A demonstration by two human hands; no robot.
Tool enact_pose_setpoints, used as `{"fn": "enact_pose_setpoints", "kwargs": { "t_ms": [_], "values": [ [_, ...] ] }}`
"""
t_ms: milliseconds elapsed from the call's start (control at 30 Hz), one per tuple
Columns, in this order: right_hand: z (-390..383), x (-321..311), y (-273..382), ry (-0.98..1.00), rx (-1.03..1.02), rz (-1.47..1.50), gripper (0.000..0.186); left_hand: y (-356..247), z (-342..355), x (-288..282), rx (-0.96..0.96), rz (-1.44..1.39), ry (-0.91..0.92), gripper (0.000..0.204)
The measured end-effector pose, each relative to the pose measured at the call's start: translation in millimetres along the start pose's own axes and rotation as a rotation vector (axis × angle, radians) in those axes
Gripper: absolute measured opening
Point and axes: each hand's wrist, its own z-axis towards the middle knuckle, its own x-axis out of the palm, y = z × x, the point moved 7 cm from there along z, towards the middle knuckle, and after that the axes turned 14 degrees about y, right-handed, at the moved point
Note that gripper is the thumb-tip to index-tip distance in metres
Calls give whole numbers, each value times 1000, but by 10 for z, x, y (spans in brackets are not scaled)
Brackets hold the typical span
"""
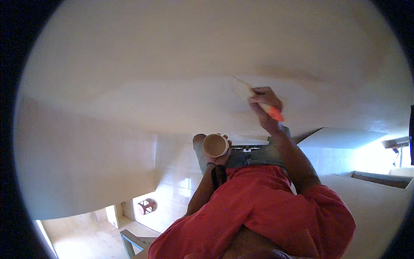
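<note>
My right hand (266, 100) is closed around a paintbrush (242, 88), whose pale, motion-blurred head points up and left against the cream wall (172, 52). The brush's orange handle end (276, 114) sticks out below the fist. Lower and to the left, my left hand (223, 158) grips a round white tub (215, 145) by its side and underside. The tub's opening faces up, and its inside looks pale brown; how full it is I cannot tell. A darker brownish patch (289, 72) marks the wall just above the right hand.
A broad pale panel or wall (82, 159) stands on my left. Light tiles (172, 172) cover the floor, with a red stool (147, 206) at lower left. A white panel (338, 140) and a pale surface with a recessed box (379, 178) lie on my right.
</note>
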Motion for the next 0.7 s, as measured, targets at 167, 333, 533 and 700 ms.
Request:
{"fn": "enact_pose_setpoints", "kwargs": {
  "t_ms": [167, 333, 533, 700],
  "values": [
    [794, 998, 187, 213, -391, -124, 28, 41, 40, -227, -5, 28, 57, 61],
    [908, 1185, -646, 121, -308, -260, 24, 130, 138, -462, -27, -70, 5, 59],
    [418, 400, -612, -82, -213, -388, 22, 234, 103, -584, -63, -400, 219, 59],
    [52, -66, -248, -300, -281, -675, 20, 197, 92, -459, -65, -414, 197, 60]
  ]
}}
